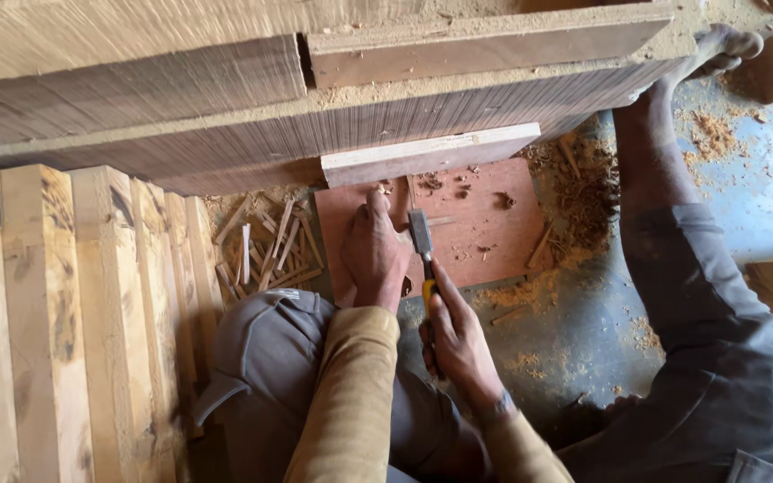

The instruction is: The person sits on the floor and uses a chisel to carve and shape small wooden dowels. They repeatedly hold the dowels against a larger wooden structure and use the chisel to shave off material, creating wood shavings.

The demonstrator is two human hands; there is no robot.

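My right hand [456, 338] grips a chisel [422, 246] by its yellow and black handle, the steel blade pointing away from me onto a reddish board [494, 215] on the floor. My left hand [374, 250] rests on the left part of that board, fingers closed over something small that I cannot make out, just left of the blade. A thin wood sliver [442, 220] lies on the board beside the blade tip. Small chips dot the board.
Several thin wood strips [266, 250] lie in a pile left of the board. Squared timber posts [73, 313] lie at the left. Long planks [315, 125] run across the back, a pale board [427, 152] leaning on them. My right leg [673, 268] stretches out; shavings [583, 197] cover the blue floor.
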